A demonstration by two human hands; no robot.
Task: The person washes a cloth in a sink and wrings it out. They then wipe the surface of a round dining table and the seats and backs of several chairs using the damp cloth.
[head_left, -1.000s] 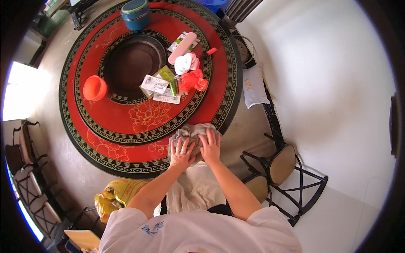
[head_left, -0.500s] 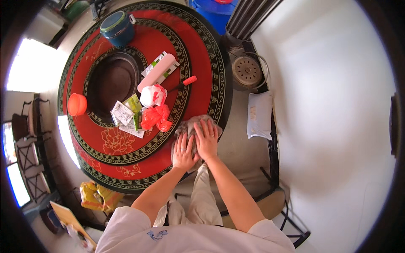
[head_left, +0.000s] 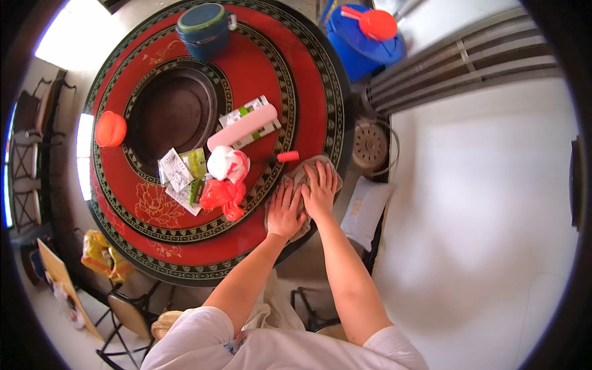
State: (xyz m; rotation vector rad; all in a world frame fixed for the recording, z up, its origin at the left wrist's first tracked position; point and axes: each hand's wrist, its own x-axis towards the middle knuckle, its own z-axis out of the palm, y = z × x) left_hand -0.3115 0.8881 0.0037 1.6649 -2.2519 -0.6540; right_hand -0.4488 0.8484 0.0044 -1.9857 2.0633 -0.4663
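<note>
Both the left hand (head_left: 283, 214) and right hand (head_left: 319, 194) lie flat, fully outspread, on a brownish cloth (head_left: 298, 175) atop the red table (head_left: 314, 102) near frame centre

Wide fisheye view from the person's head, downward over both hands (head_left: 319, 198) and round table (head_left: 311, 92)

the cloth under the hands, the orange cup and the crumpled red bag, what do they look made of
Cloth: probably soft, matte textile, since it wrinkles and folds; fibre unclear. Orange cup: likely smooth plastic, judging by its even, bright colour. Red bag: seems thin, rather glossy plastic film, from its crinkles and small highlights.
</note>
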